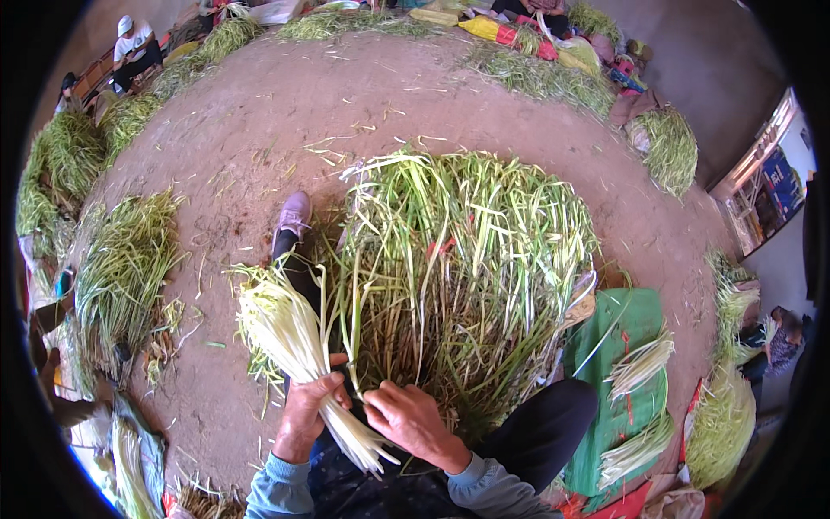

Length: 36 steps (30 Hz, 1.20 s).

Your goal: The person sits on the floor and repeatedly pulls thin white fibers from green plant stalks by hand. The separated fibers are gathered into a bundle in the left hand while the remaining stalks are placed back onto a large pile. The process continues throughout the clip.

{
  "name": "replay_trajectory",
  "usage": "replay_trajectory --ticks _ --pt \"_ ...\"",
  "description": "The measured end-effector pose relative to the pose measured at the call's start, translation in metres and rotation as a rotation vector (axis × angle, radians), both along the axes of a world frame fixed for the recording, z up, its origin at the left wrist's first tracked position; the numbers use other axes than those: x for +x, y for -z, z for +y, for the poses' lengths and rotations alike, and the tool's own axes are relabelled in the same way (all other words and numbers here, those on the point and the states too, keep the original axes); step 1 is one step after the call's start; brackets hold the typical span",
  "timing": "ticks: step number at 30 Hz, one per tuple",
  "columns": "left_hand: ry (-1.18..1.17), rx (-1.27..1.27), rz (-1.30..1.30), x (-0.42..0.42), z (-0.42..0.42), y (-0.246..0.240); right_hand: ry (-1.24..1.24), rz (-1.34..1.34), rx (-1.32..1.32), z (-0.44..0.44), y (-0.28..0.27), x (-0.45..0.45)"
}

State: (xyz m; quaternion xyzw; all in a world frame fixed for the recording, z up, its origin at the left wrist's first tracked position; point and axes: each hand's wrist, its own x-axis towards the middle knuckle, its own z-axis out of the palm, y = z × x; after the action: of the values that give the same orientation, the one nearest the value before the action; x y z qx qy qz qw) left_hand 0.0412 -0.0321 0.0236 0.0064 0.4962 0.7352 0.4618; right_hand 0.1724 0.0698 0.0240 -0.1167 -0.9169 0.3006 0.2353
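My left hand (312, 409) is closed around a thick bundle of pale, long-stemmed greens (298, 337), its leafy yellow-green ends up and left, its white ends over my lap. Just right of it, my right hand (405, 415) pinches the lower end of a single green stalk (354, 324) between thumb and fingers. Before me lies a big heap of untrimmed long-leaved greens (480, 227), with brownish stems towards my lap. To the right, two small bundles of whitish stalks (642, 366) (635, 451) rest on a green woven sheet (613, 318).
Another heap of greens (123, 272) stands left on the dirt floor (259, 117). My shoe (296, 211) is beside the central heap. A seated person (135, 48) is far upper left, another (784, 344) at far right. More heaps line the room's edges.
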Motion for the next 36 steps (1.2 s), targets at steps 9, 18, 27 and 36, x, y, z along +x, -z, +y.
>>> replay_trajectory --ticks 9,18,27,36 --pt "0.023 -0.212 0.178 -0.007 0.012 0.000 -0.133 -0.095 -0.159 -0.002 0.004 0.003" --pt "-0.007 -0.168 0.141 -0.007 0.013 0.001 0.067 0.133 -1.593 0.012 0.022 -0.042" --pt "-0.190 0.063 -0.175 -0.023 0.002 0.014 0.440 0.340 -1.703 0.040 0.034 0.108" --pt "-0.125 -0.055 -0.026 -0.013 0.003 0.010 0.246 0.026 -0.499 0.035 0.003 -0.003"
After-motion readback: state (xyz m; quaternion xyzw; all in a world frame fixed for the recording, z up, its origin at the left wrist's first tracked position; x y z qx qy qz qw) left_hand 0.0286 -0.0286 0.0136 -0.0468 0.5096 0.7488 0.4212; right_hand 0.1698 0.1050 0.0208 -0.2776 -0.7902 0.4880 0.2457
